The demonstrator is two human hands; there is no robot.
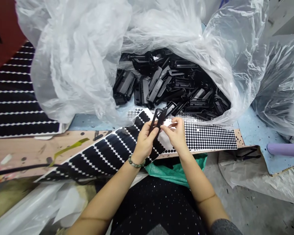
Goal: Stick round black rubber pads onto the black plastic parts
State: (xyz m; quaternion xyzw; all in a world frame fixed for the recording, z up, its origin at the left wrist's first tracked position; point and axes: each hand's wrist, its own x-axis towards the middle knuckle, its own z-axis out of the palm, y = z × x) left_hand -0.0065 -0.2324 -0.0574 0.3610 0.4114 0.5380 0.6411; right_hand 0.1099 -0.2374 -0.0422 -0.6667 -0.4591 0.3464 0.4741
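My left hand (145,139) is closed around a black plastic part (159,118), a narrow piece with an open rectangular frame along one side, held tilted above the table edge. Close on its right is my right hand (176,134), with the thumb reaching to the part's lower edge and the other fingers curled in. Whatever sits between those fingertips is too small to make out. Under both hands lies a sheet of black round stickers in rows (107,148). A second sheet with smaller black dots (210,136) extends to the right.
A large clear plastic bag (83,58) lies open at the back, with many similar black parts (159,81) heaped in its mouth. More dotted sheets (12,98) are at the left. A purple cylinder (287,150) lies at the right, and green cloth (171,169) hangs below the edge.
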